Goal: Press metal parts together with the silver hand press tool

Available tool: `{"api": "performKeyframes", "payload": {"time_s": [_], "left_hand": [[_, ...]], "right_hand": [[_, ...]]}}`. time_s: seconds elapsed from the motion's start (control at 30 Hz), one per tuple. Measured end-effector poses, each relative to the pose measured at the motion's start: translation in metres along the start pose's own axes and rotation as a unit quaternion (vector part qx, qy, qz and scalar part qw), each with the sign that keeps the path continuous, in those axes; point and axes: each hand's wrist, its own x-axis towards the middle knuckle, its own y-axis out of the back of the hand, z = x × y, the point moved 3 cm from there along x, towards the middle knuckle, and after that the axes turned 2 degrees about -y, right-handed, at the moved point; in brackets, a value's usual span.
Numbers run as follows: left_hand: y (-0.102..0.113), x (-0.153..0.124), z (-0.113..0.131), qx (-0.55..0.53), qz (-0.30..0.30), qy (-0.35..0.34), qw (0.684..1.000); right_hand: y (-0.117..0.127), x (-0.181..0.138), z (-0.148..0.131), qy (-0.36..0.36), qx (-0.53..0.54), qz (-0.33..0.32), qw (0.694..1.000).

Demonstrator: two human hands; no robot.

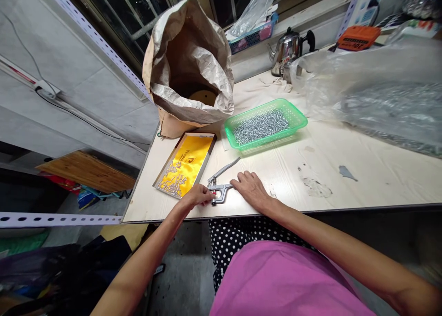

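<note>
Grey metal hand-press pliers [223, 192] with a coil spring lie near the table's front edge, the upper handle raised. At the jaw end, my left hand [197, 195] is closed in a pinch, its fingertips right beside a small red part. Whatever those fingers hold is too small to make out. My right hand [252, 190] rests on the table with thumb and fingers closed around the end of the lower handle. Left of the pliers is a shallow tray [203, 168] lined with yellow cloth, small metal pins [174, 182] scattered in its near half.
Behind the pliers stands a green plastic basket [299, 119] full of small metal pieces. A large open paper sack [162, 118] sits at the back left. Farther right are a steel kettle [288, 49], an orange box [359, 37] and a big clear plastic bag [386, 100].
</note>
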Motion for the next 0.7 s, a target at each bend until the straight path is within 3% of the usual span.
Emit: {"api": "performKeyframes", "payload": {"time_s": [0.3, 0.6, 0.7], "left_hand": [[-0.014, -0.011, -0.011, -0.13, -0.004, 0.028, 0.991], [-0.022, -0.021, -0.013, -0.139, -0.039, 0.063, 0.987], [-0.024, -0.023, -0.013, -0.135, -0.034, 0.053, 0.989]], "right_hand": [[0.003, -0.001, -0.002, 0.009, 0.009, 0.003, 1.0], [0.011, 0.008, 0.005, 0.014, 0.111, -0.013, 0.994], [0.015, 0.027, 0.006, 0.019, 0.083, -0.015, 0.996]]}}
